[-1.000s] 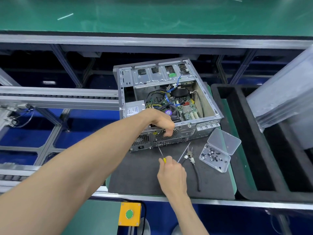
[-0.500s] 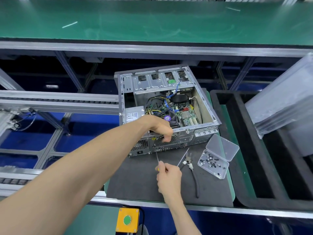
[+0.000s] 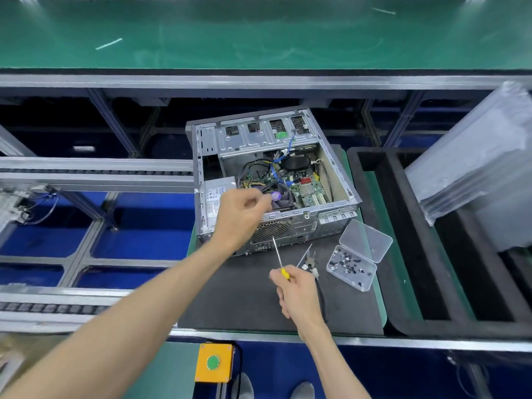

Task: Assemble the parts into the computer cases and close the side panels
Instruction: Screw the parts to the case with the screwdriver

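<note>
The left hand (image 3: 240,214), fingers curled with the tips pinched together on something too small to identify, hovers over the open grey metal computer case (image 3: 273,180) on the black mat. Motherboard, cables and power supply sit inside; no side panel is fitted. The right hand (image 3: 299,295) grasps a yellow-handled screwdriver (image 3: 278,256), its tip at the rear fan grille. The clear plastic screw box (image 3: 352,267) lies open, so fastening seems unfinished.
</note>
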